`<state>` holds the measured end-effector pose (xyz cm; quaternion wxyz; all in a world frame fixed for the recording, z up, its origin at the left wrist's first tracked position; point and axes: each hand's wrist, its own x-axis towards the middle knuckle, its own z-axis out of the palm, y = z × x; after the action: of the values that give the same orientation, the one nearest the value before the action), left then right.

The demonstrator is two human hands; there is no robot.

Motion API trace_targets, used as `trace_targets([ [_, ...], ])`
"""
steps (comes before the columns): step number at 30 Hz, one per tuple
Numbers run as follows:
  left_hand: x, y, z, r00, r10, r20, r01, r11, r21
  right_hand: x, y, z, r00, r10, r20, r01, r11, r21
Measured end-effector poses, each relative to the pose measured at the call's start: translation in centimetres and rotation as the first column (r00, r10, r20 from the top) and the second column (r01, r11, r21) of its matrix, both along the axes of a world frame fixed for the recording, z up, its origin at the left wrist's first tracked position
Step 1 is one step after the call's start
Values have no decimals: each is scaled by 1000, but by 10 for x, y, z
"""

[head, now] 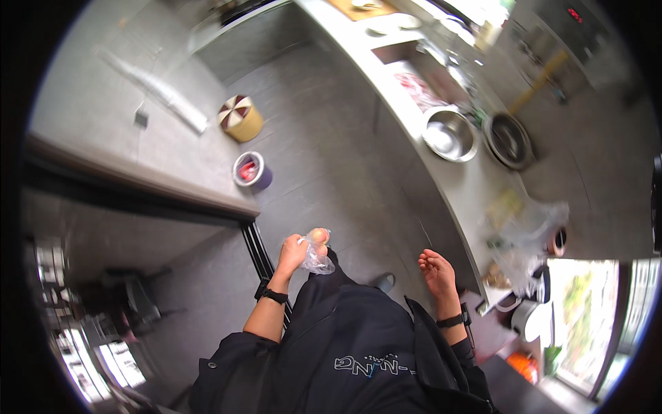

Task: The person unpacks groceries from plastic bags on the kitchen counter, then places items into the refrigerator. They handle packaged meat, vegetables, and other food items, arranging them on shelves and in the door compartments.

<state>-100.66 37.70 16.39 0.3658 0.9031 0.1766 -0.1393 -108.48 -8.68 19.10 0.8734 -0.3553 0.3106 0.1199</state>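
In the head view, my left hand [294, 253] grips the top of a clear plastic bag [316, 261]. Round yellow-pink fruits [319, 236] show through the film; they look like peaches or apples. The bag hangs above the floor, in front of my legs. My right hand [437, 271] holds nothing, its fingers slightly curled and apart, close to the front edge of the kitchen counter [450, 181]. Each wrist wears a black band.
A stainless steel bowl [450, 134] sits beside the sink [437, 72], with a dark round pan [508, 141] behind it. Plastic bags [532, 227] lie farther along the counter. A lined bin [252, 171] and a round stool [240, 119] stand by the left wall, near a sliding-door track [258, 248].
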Motion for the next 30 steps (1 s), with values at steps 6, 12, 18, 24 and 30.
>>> trace_targets([
  [6, 8, 125, 6, 985, 172, -25, -172, 985, -31, 151, 153, -14, 977, 214, 2, -214, 977, 10],
  [12, 44, 219, 28, 988, 152, -17, -153, 981, -117, 301, 365, -9, 888, 446, 109, -437, 894, -93],
  [18, 98, 284, 43, 998, 66, 1, -65, 991, -116, 423, 561, -14, 784, 608, 126, -583, 791, -187],
  [24, 161, 345, 65, 991, 126, 37, -117, 975, -188, 519, 737, -70, 733, 680, 15, -645, 702, -300],
  [30, 230, 391, 84, 978, 207, -24, -208, 970, -126, 608, 847, -151, 567, 816, -112, -802, 516, -301],
])
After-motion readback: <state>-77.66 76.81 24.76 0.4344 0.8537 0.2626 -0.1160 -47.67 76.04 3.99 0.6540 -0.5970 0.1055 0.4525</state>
